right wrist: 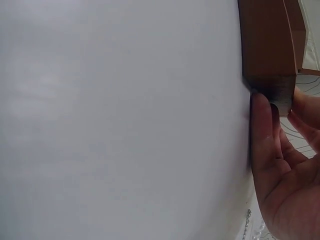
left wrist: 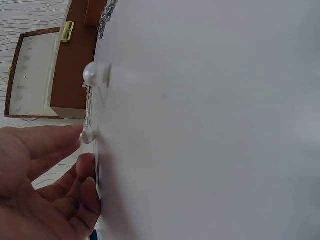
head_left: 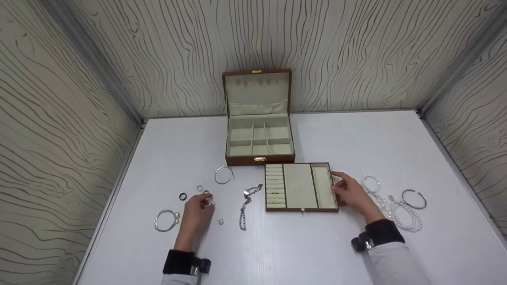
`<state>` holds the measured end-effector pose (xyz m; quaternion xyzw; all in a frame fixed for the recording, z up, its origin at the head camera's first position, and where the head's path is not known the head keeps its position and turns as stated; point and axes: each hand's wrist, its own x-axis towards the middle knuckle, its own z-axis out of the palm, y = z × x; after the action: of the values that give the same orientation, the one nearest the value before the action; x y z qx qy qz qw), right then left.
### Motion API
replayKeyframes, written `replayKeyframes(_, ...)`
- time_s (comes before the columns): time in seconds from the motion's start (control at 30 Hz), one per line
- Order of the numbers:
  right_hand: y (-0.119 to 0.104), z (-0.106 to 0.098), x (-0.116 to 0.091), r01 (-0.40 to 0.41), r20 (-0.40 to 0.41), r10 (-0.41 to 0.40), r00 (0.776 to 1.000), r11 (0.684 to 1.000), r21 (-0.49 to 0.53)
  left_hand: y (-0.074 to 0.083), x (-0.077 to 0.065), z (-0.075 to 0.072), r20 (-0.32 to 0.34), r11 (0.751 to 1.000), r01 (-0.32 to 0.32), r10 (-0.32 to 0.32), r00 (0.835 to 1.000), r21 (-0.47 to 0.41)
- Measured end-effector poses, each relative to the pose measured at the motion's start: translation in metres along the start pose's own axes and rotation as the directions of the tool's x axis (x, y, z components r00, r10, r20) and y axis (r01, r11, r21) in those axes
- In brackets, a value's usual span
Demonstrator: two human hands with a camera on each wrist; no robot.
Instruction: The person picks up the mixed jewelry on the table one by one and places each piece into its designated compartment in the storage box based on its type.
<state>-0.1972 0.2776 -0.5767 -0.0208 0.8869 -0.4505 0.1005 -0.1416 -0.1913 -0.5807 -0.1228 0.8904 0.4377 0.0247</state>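
My right hand [head_left: 350, 192] grips the right edge of a brown jewelry tray [head_left: 300, 186] with cream lining, which sits in front of the open jewelry box [head_left: 239, 160]. In the right wrist view its fingers are at the corner of the tray [right wrist: 270, 50]. One ring [head_left: 275, 193] sits in the tray's ring slots. My left hand [head_left: 197, 211] is low over the table, thumb and fingers apart in the left wrist view. Close to its fingertips are a ring [head_left: 206, 192] and a pearl earring [head_left: 213, 203]. Another pearl earring [head_left: 220, 222] lies to the right.
A chain [head_left: 243, 215] lies left of the tray, with a silver cuff bracelet [head_left: 223, 175] behind it. On the left are a dark ring [head_left: 182, 196], a thin ring [head_left: 199, 188] and a silver bangle [head_left: 164, 220]. Pearl strands [head_left: 406, 217] and a cuff [head_left: 414, 198] lie far right.
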Motion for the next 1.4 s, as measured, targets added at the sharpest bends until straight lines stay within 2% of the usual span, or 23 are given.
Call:
replayKeyframes(0.33,0.001,0.000,0.000,0.015,0.000,-0.015,1.000,1.000,-0.001,0.001,0.000,0.003,-0.013,0.999,0.004,-0.004,1.000,0.043)
replayKeyframes(0.53,0.001,0.000,0.000,0.009,0.001,-0.009,1.000,1.000,-0.020,0.003,-0.003,0.003,-0.025,0.999,0.005,-0.004,1.000,0.037)
replayKeyframes(0.8,0.003,0.001,0.000,0.021,0.003,-0.021,1.000,1.000,-0.021,0.005,-0.005,0.000,0.005,0.998,0.040,-0.040,0.999,0.043)
replayKeyframes(0.97,0.003,0.001,0.000,-0.007,0.011,0.007,1.000,1.000,-0.022,0.007,-0.005,-0.001,0.009,0.997,0.043,-0.044,0.999,0.060)
replayKeyframes(1.07,0.002,0.001,0.000,-0.019,0.015,0.020,1.000,1.000,-0.018,0.013,-0.004,-0.002,0.007,0.997,0.017,-0.018,1.000,0.077)
replayKeyframes(1.23,0.002,0.001,-0.001,-0.021,0.018,0.021,1.000,1.000,-0.011,0.030,0.001,0.001,0.040,0.994,-0.082,0.080,0.996,0.069)
replayKeyframes(1.3,0.001,0.001,-0.001,-0.019,0.019,0.019,1.000,1.000,-0.004,0.040,0.003,0.005,0.071,0.991,-0.126,0.122,0.990,0.047)
replayKeyframes(1.4,0.001,0.001,0.000,-0.009,0.018,0.009,1.000,1.000,0.002,0.056,0.005,0.015,0.120,0.978,-0.206,0.203,0.972,0.016)
